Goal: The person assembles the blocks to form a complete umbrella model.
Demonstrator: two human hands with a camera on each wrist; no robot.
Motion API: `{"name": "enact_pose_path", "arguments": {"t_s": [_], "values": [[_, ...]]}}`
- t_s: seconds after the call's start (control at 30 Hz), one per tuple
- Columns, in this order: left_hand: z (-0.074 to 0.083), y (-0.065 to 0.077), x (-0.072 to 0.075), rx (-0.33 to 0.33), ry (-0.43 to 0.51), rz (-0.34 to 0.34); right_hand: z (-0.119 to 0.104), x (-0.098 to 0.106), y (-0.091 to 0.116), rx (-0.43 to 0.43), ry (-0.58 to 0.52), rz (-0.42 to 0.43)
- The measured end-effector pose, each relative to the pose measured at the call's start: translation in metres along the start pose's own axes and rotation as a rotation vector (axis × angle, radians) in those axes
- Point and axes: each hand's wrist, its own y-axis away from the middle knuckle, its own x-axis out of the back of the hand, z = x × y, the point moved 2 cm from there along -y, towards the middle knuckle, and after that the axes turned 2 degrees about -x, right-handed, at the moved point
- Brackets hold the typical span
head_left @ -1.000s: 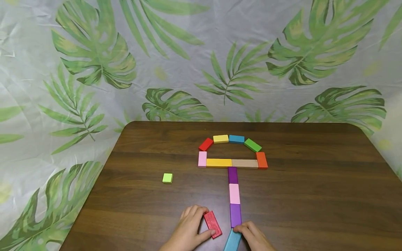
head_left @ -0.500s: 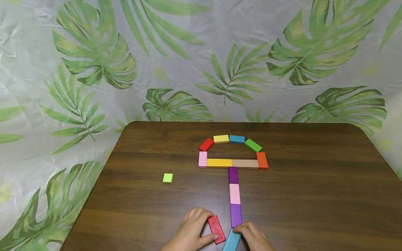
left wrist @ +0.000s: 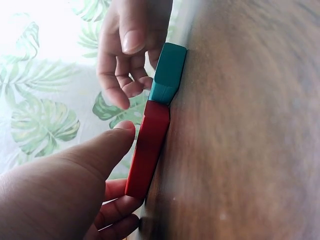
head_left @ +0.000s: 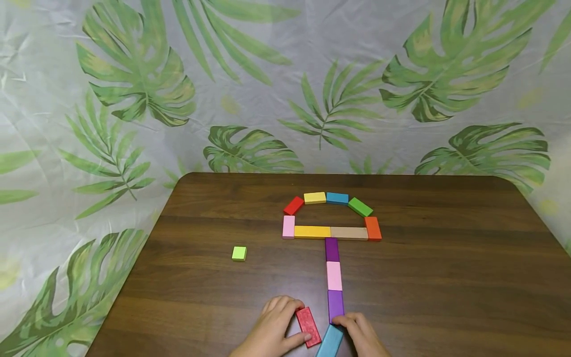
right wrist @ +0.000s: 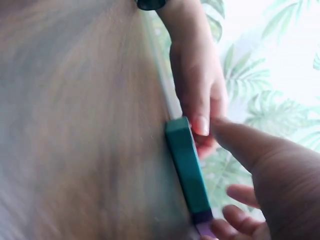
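A red block [head_left: 309, 327] lies tilted on the table, held between the thumb and fingers of my left hand [head_left: 273, 327]. Just right of it is a teal block [head_left: 330, 342], angled and cut off by the head view's lower edge. Its far end meets a purple block [head_left: 336, 306]. My right hand [head_left: 362, 334] has its fingertips at that joint, near the purple block's lower right corner. In the right wrist view, the thumb stands apart from the teal block [right wrist: 190, 170] and the fingers lie near its purple-side end. The left wrist view has the red block [left wrist: 147, 150] close to the teal one.
Beyond the purple block run a pink block [head_left: 334, 275] and a dark purple block [head_left: 332, 249], in line up to a yellow block [head_left: 312, 232] and a tan block [head_left: 349, 233]. Several coloured blocks arch above these. A lime square block [head_left: 239, 253] lies left on the brown table [head_left: 446, 277].
My left hand has brought the red block rightward and slightly nearer, close to the teal block. My right fingertips have shifted from the teal block's end up to its joint with the purple block.
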Motion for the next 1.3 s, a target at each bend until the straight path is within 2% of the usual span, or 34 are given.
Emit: {"name": "enact_pose_path", "arguments": {"t_s": [0.13, 0.23, 0.3, 0.47, 0.57, 0.67, 0.8, 0.9, 1.07, 1.3], "values": [[0.000, 0.000, 0.000, 0.003, 0.004, 0.008, -0.003, -0.002, -0.001, -0.098, 0.049, 0.053], [0.000, 0.000, 0.000, 0.005, 0.006, 0.013, -0.005, -0.003, -0.002, -0.165, 0.071, 0.046], [0.000, 0.000, -0.001, 0.006, 0.006, 0.015, -0.004, -0.005, -0.003, -0.155, 0.055, 0.031], [0.000, 0.000, -0.001, 0.003, -0.002, 0.026, 0.002, -0.009, -0.005, -0.033, -0.017, 0.023], [-0.001, 0.000, -0.001, 0.003, 0.000, 0.032, 0.004, -0.012, -0.005, 0.009, -0.013, 0.020], [-0.001, 0.000, -0.001, 0.005, 0.004, 0.031, 0.005, -0.014, -0.005, 0.013, 0.020, 0.010], [-0.001, 0.000, 0.000, 0.000, 0.013, 0.052, 0.004, -0.014, -0.004, -0.025, 0.066, -0.017], [0.000, -0.001, 0.002, 0.001, 0.037, 0.087, 0.002, -0.013, -0.004, -0.060, 0.078, -0.041], [-0.001, -0.002, 0.009, 0.041, 0.114, 0.160, -0.001, -0.011, -0.006, -0.138, 0.043, -0.089], [-0.011, -0.008, 0.026, 0.030, 0.111, 0.326, -0.002, -0.011, -0.007, -0.169, 0.029, -0.103]]}}
